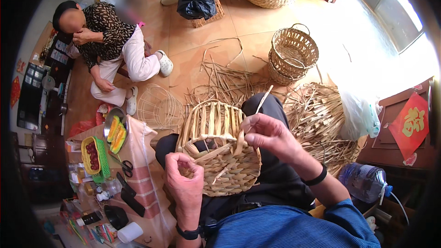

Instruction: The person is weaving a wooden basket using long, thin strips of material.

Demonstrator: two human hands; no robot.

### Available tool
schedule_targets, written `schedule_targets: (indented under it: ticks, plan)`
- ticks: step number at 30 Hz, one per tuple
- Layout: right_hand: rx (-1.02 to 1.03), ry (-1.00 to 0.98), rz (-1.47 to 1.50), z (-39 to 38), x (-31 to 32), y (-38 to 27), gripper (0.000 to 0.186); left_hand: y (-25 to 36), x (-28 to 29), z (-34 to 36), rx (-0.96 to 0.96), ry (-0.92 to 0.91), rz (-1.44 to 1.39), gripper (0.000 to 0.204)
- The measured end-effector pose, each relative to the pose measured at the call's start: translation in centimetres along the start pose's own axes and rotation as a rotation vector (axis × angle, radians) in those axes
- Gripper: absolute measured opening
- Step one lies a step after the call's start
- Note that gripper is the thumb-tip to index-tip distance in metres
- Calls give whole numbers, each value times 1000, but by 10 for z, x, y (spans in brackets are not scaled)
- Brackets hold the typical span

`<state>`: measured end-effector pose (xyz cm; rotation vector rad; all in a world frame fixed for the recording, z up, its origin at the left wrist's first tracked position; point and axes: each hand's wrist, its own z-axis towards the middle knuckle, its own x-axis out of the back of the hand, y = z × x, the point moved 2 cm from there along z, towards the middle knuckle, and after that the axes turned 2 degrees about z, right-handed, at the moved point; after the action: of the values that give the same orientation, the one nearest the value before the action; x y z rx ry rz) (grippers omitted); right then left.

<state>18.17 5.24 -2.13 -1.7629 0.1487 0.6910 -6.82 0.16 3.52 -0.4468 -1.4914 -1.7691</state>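
Reviewer: Where was the work, and why was it placed so?

Inspector: The person's dark trousers [280,174] bore the part-woven basket [232,174], centre of frame, its open stakes pointing away from the body. The lap appeared to serve as a brace, sparing the hands its weight.

Reviewer: Condition of the hands?

Inspector: The right hand [271,135], right of centre, pinched a pale strip [263,99] at the basket's edge, seemingly to control its run. The left hand [184,172], at the basket's near left side, was curled, thumb toward fingertips; whether it gripped a strand could not be told.

Reviewer: Surface and room?

Inspector: Tan floor tiles [188,41] spanned the upper middle. At lower left stood a cloth-covered counter [140,133], evidently placed to keep small goods beside the worker. A seated person [98,32] occupied the upper left. Dried strips [317,115] lay heaped right of centre, presumably for ready reach. Above them stood stacked baskets [294,53]. Smallest noted: dark-handled scissors [125,169] on the counter.
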Motion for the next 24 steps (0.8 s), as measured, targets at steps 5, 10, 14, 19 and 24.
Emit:
schedule_targets:
  ticks: [5, 10, 14, 19, 24]
  plan:
    - [429, -53, -972, -16, -30, -28, 32, 2, 16, 6, -96, -5, 158, 25]
    - [484, -22, -1167, -13, -29, -25, 33, -7, 20, 8, -102, 26, 131, 16]
    - [463, -8, -913, -3, -13, -25, 18, -17, 22, 9, 28, 4, 62, 12]
    - [325, 12, -765, -1, -17, -16, 18, -41, 19, 15, 46, 21, -85, 10]
    - [281, 61, -714, -5, -23, -15, 21, -64, 23, 13, 60, -28, -162, 8]
